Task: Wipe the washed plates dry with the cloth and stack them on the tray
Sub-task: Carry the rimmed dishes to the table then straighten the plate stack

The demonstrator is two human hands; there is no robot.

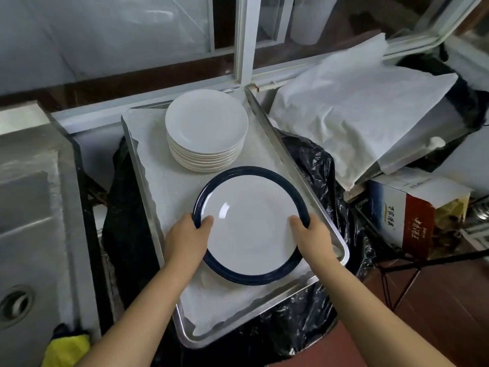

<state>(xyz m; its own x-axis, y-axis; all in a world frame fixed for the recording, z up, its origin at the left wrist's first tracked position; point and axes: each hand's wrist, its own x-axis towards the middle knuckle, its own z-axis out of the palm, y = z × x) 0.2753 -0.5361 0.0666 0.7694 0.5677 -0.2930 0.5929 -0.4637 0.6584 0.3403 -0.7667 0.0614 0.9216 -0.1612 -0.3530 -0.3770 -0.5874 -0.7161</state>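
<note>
Soft daylight from the window [185,35] up top, fairly dim overall w/ a cool cast. Small glare patch on the blue-rimmed plate [251,226]. Shadows faint. Slight softness throughout; wide-angle bending at edges.
</note>
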